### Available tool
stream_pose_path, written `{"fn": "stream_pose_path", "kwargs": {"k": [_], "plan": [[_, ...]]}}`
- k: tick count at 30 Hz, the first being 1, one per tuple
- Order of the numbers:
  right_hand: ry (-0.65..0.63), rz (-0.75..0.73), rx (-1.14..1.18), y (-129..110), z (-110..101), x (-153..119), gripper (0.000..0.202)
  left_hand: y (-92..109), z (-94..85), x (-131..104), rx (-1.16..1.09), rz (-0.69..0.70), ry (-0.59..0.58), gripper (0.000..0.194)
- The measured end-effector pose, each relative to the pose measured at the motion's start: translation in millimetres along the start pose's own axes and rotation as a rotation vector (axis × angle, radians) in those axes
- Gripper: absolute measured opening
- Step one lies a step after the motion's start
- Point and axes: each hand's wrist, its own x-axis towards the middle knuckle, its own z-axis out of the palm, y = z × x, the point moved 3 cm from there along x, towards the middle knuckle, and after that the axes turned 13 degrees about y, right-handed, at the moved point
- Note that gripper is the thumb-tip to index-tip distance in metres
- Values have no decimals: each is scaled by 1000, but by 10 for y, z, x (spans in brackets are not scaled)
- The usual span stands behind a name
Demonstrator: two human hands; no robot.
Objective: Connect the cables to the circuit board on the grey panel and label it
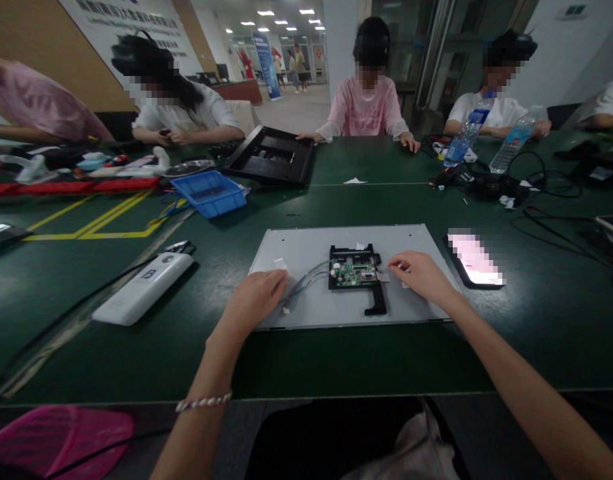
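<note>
A flat grey panel lies on the green table, with a black bracket and a green circuit board at its middle. Grey wires run left from the board. Over the panel's left part is my left hand, fingers curled together beside a small white tab; what they grip, if anything, is hidden. My right hand is closed in a pinch just right of the board, near small pale tabs, and I cannot make out what is between the fingertips.
A white power bank with a cable lies left, a lit phone right of the panel. Farther back are a blue basket, a black frame touched by a person's hand, bottles and cables. Several people sit across the table.
</note>
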Motion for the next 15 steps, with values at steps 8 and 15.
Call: {"fn": "stream_pose_path", "kwargs": {"k": [8, 15], "plan": [[-10, 19, -2, -19, -12, 1, 21, 457, -179, -23, 29, 98, 99, 26], [-7, 2, -7, 30, 8, -3, 21, 752, -40, -86, 74, 95, 67, 26]]}}
